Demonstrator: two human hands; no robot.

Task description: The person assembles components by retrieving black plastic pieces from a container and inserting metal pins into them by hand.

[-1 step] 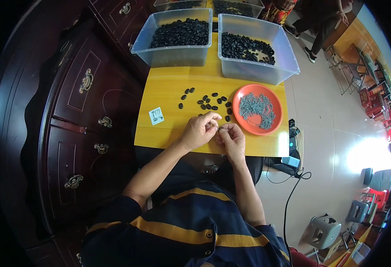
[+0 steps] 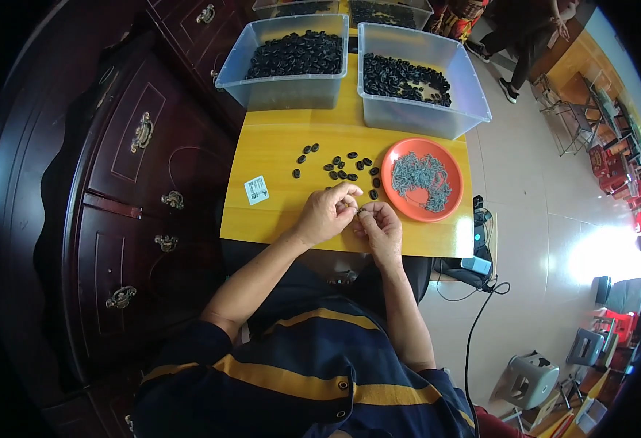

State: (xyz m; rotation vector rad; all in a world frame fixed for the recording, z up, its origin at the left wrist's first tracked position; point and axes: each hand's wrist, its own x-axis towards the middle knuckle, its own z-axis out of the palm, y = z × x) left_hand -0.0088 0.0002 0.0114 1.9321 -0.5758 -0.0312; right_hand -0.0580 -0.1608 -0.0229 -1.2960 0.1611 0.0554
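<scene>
My left hand and my right hand meet over the near edge of the yellow table. Thumb and fingers of each are pinched together. Whatever lies between the fingertips is tiny and mostly covered; a dark speck shows at the right fingertips. Just beyond the hands, several small black oval pieces are scattered on the tabletop. To the right of them stands an orange-red plate holding a heap of small grey, wiry or string-like pieces.
Two clear plastic bins, a left one and a right one, hold many black pieces at the back. A white printed label lies at left. Dark wooden cabinets flank the table. A grey stool, cables and another person are rightward.
</scene>
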